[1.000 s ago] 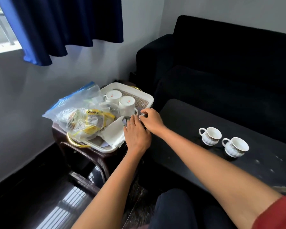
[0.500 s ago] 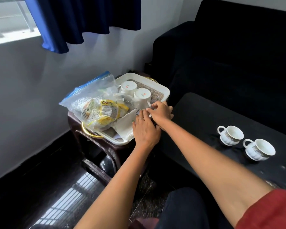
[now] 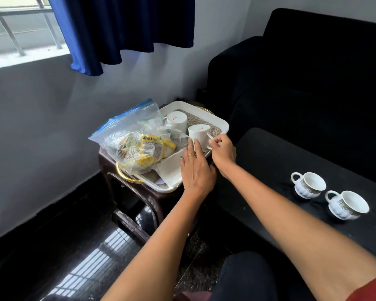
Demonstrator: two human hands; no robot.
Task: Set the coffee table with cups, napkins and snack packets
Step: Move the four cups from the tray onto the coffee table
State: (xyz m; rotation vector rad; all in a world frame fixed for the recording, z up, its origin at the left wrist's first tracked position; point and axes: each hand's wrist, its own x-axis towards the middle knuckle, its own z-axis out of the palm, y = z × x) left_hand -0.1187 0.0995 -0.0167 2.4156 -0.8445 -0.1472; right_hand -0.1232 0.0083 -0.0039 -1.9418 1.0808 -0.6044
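A white tray (image 3: 224, 125) holds two upside-down white cups, one far (image 3: 176, 121) and one near (image 3: 199, 133). My right hand (image 3: 223, 151) pinches the near cup's handle. My left hand (image 3: 196, 171) lies flat over white napkins (image 3: 169, 173), with its fingertips against the near cup's side. A clear zip bag of snack packets (image 3: 137, 142) fills the tray's left half. Two patterned cups, one left (image 3: 309, 184) and one right (image 3: 348, 205), stand upright on the black coffee table (image 3: 269, 161).
The tray sits on a dark brown stool (image 3: 109, 164) against the grey wall. A black sofa (image 3: 313, 83) runs behind the coffee table. A blue curtain (image 3: 122, 29) hangs above the tray. My knee (image 3: 248, 276) is at the bottom, over glossy dark floor.
Both hands have moved forward from the tray's near edge to the near upside-down cup. The right hand now grips its handle and the left fingertips touch its side.
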